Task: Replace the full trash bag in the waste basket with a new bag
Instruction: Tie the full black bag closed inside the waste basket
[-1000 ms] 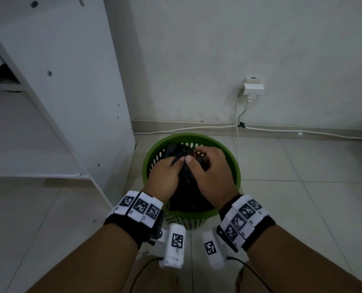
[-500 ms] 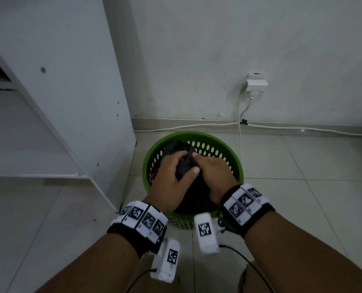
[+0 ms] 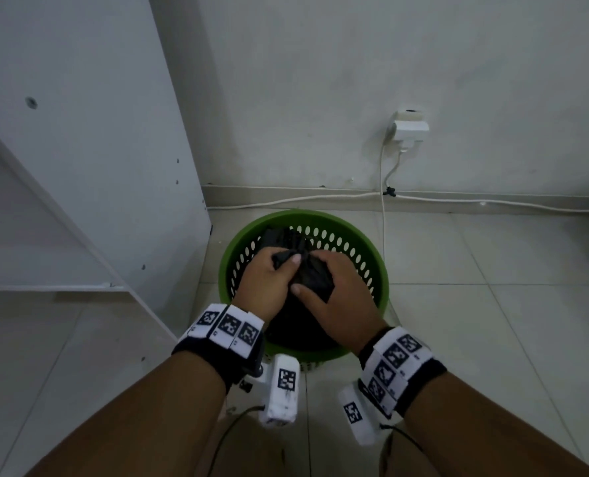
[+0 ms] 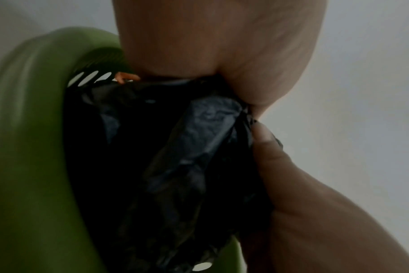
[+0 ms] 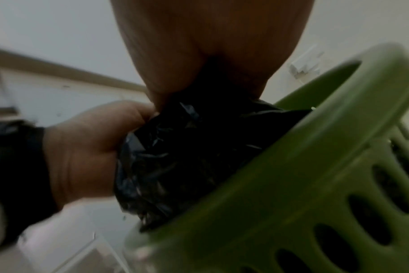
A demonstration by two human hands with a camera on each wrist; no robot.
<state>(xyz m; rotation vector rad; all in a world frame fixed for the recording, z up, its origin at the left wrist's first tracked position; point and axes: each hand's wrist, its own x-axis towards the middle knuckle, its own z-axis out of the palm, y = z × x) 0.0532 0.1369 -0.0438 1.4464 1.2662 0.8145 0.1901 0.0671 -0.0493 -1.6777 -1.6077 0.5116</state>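
A green perforated waste basket (image 3: 377,270) stands on the tiled floor near the wall. Inside it sits a black trash bag (image 3: 300,332), its top gathered into a bunch. My left hand (image 3: 269,280) grips the gathered plastic from the left, thumb laid over a twisted end. From the right, my right hand (image 3: 334,290) grips the same bunch. In the left wrist view the crumpled bag (image 4: 187,166) fills the basket (image 4: 30,147) below my palm. The right wrist view shows the bag (image 5: 175,157) rising above the basket rim (image 5: 315,147), with my left hand (image 5: 86,151) on it.
A white cabinet panel (image 3: 90,149) stands just left of the basket. A wall socket with a plug (image 3: 408,127) sits behind, and a white cable (image 3: 492,201) runs along the baseboard. Bare tiled floor (image 3: 492,339) lies to the right.
Both hands have kept working the bag's top, shifting their grips on the gathered plastic. The right hand moved back over the bunch; the view tilted slightly.
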